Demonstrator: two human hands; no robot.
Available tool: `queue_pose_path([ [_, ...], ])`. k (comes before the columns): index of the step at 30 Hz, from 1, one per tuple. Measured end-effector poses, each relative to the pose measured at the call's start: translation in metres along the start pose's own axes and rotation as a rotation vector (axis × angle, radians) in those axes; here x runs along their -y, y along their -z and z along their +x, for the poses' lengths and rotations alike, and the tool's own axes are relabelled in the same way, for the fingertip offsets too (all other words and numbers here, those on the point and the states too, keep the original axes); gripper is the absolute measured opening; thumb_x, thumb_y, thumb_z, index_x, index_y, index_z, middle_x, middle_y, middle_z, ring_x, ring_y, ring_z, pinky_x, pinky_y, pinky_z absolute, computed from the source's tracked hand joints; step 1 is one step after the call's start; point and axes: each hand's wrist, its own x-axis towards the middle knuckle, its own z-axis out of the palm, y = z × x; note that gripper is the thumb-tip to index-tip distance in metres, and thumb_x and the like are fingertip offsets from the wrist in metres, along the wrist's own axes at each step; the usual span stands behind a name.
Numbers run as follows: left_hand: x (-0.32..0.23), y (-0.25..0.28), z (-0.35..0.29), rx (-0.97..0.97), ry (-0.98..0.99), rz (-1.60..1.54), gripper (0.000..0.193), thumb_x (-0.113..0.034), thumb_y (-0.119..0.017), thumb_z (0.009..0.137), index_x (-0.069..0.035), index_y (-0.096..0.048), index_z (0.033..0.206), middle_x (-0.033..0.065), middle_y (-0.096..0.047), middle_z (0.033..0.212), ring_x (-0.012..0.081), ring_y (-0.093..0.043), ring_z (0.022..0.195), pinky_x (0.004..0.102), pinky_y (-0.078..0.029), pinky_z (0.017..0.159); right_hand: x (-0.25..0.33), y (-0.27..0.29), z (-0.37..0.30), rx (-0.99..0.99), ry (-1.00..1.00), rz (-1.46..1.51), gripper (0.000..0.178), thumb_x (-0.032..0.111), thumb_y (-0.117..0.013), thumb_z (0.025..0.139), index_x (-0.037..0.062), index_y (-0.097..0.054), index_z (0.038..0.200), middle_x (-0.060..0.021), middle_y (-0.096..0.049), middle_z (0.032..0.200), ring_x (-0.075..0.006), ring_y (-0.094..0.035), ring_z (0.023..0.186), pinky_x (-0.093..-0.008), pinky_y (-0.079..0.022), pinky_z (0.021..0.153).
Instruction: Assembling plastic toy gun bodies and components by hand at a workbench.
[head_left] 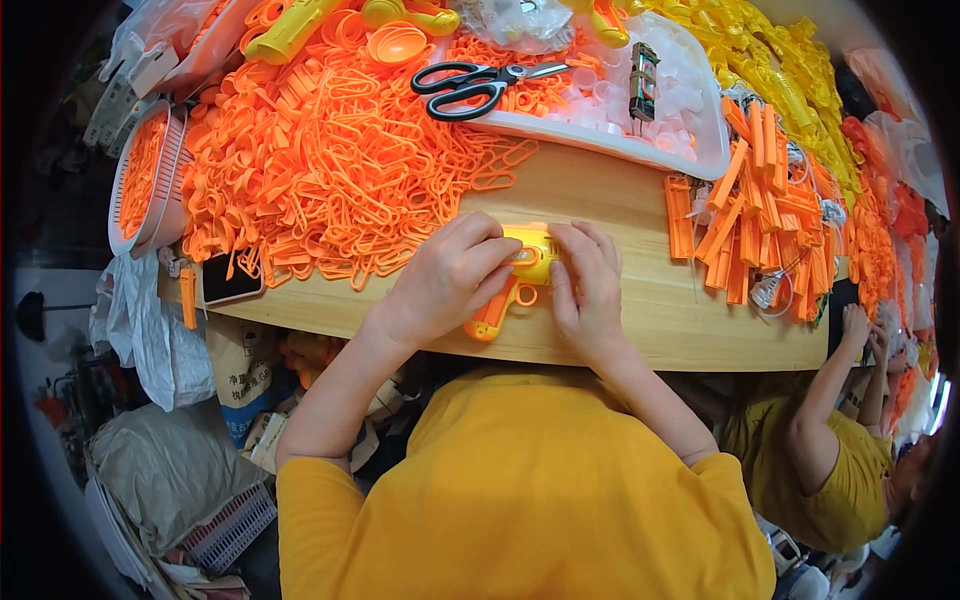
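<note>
A yellow and orange toy gun (539, 268) lies on its side at the front of the wooden table, its orange-edged grip slanting toward me. My left hand (450, 268) is closed on its rear part, fingertips pressed at an orange piece on its side. At the other end, my right hand (590, 282) grips the yellow body between thumb and fingers. Both hands partly cover the toy. Just beyond my left hand spreads a big heap of orange plastic loops (350, 165).
Black-handled scissors (470, 88) rest by a white tray (710, 150) of translucent parts, which also holds a small electronic module (643, 85). Orange strips with wires (750, 215) are piled at right, yellow parts (765, 50) behind. A phone (232, 280) lies at left. A co-worker (820, 460) sits at right.
</note>
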Motion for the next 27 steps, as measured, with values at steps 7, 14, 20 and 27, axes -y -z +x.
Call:
queue_pose_path([
  [7,0.0,-0.003,0.006,0.074,0.091,-0.103,0.014,-0.004,-0.066,0.073,-0.001,-0.062,0.087,0.012,-0.052,0.084,0.0281,-0.056,0.081,0.0366,-0.048,0.071,-0.016,-0.014,-0.007,-0.041,-0.069,0.175,0.016,0.0,-0.063,0.078,0.0045,-0.063,0.093,-0.0108,-0.064,0.099,-0.0302,-0.055,0.098,-0.0395,-0.041,0.089],
  [14,0.002,0.005,0.004,0.066,0.039,-0.031,0.018,-0.008,-0.066,0.075,-0.002,-0.064,0.093,0.0115,-0.053,0.086,0.0274,-0.056,0.078,0.0354,-0.049,0.069,-0.017,-0.019,-0.005,-0.117,-0.091,0.214,0.019,0.006,-0.074,0.072,0.0069,-0.063,0.087,-0.0073,-0.066,0.091,-0.0262,-0.056,0.089,-0.0386,-0.041,0.086],
  [20,0.013,0.0,-0.014,0.138,0.594,-0.386,0.028,-0.019,-0.069,0.081,-0.003,-0.063,0.103,0.0073,-0.056,0.087,0.0156,-0.057,0.071,0.0286,-0.048,0.065,-0.022,-0.014,-0.006,-0.044,-0.06,0.226,0.018,0.002,-0.072,0.074,0.005,-0.063,0.09,-0.0081,-0.065,0.094,-0.0248,-0.052,0.094,-0.037,-0.041,0.086],
  [27,0.008,-0.006,-0.013,0.151,0.856,-0.746,0.035,-0.013,-0.066,0.085,-0.007,-0.052,0.117,0.0038,-0.059,0.098,0.0097,-0.059,0.077,0.0234,-0.05,0.062,-0.015,-0.012,-0.007,-0.056,-0.041,0.234,0.017,0.001,-0.071,0.074,0.0049,-0.062,0.088,-0.0087,-0.064,0.095,-0.0248,-0.053,0.093,-0.0374,-0.041,0.088],
])
